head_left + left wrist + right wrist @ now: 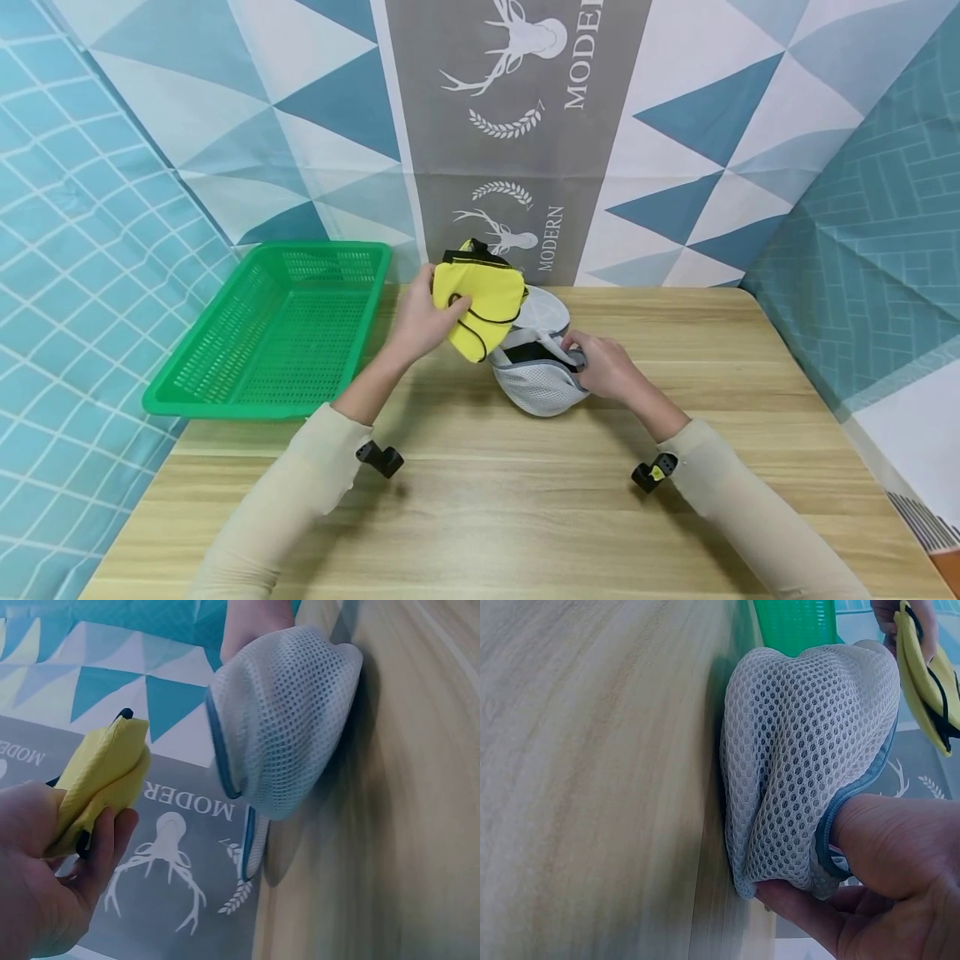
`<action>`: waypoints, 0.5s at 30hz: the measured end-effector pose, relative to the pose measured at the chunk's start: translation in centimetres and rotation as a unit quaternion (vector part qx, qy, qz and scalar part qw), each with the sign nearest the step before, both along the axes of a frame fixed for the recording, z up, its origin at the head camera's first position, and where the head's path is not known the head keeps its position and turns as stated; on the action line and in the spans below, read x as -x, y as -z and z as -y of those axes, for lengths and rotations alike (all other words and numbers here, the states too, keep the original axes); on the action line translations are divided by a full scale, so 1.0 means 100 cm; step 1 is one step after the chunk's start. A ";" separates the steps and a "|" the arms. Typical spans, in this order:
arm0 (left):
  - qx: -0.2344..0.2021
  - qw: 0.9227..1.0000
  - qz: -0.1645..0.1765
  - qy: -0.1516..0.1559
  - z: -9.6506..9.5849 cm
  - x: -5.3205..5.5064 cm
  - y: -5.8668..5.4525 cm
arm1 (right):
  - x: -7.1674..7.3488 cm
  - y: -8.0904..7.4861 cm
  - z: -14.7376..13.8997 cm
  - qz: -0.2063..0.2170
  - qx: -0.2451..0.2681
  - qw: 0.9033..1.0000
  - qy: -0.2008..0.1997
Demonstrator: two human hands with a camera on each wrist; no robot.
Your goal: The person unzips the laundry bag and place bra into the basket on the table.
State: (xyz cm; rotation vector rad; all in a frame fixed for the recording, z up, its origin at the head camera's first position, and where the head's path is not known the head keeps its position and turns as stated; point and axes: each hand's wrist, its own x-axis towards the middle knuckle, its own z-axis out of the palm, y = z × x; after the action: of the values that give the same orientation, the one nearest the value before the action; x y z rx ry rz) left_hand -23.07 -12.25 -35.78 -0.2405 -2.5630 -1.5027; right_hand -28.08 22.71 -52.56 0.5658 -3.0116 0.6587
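Observation:
My left hand (422,321) holds a folded yellow fabric piece with black edging and thin black cord (487,300), thumb on its face, up in the air beside the bag. In the left wrist view the yellow fabric (101,776) sits between thumb and fingers. A light grey mesh laundry bag (542,387) with a grey zipper edge stands on the table, its round lid (543,310) folded back. My right hand (603,364) grips the bag's rim on the right side. Something black (528,352) shows inside the opening. The right wrist view shows the mesh wall (810,750) close up, fingers around its edge.
A green plastic basket (258,412) with perforated walls stands at the table's left, just beyond my left forearm. The wooden table (517,508) runs back to a patterned wall covering (517,158). Small black wrist cameras sit on both sleeves.

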 end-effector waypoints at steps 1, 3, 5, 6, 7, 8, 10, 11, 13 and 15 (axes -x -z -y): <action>0.005 1.000 -0.001 -0.002 0.001 0.000 -0.001 | 0.000 0.000 0.000 0.000 -0.001 1.000 0.000; 0.013 1.000 -0.001 -0.002 0.003 0.002 -0.004 | 0.000 0.000 0.000 -0.002 -0.003 1.000 0.000; 0.020 1.000 0.004 -0.002 0.004 0.003 -0.007 | 0.000 -0.001 0.000 -0.003 -0.004 1.000 -0.002; 0.021 1.000 0.008 0.001 0.005 0.004 -0.008 | 0.000 -0.001 0.000 -0.004 -0.004 1.000 -0.002; 0.020 1.000 0.012 0.005 0.005 0.005 -0.009 | 0.000 -0.002 0.001 -0.004 -0.004 1.000 -0.003; 0.019 1.000 0.017 0.009 0.006 0.006 -0.011 | 0.000 -0.002 0.001 -0.004 -0.004 1.000 -0.004; 0.018 0.999 0.026 0.017 0.007 0.007 -0.014 | 0.000 -0.002 0.002 -0.002 -0.003 1.000 -0.003; 0.016 0.999 0.029 0.021 0.008 0.007 -0.017 | 0.001 -0.003 0.002 -0.001 -0.002 1.000 -0.002; 0.014 0.999 0.034 0.026 0.009 0.008 -0.021 | 0.001 -0.003 0.003 0.001 -0.003 1.000 -0.001; 0.014 0.999 0.039 0.029 0.010 0.009 -0.024 | 0.000 -0.002 0.003 0.001 -0.004 1.000 0.000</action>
State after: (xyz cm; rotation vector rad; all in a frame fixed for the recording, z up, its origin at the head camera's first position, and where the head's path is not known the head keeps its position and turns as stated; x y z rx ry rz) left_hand -23.92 -13.30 -33.34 -0.2681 -2.6621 -1.5250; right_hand -28.12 22.38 -52.32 0.5648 -3.0177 0.6479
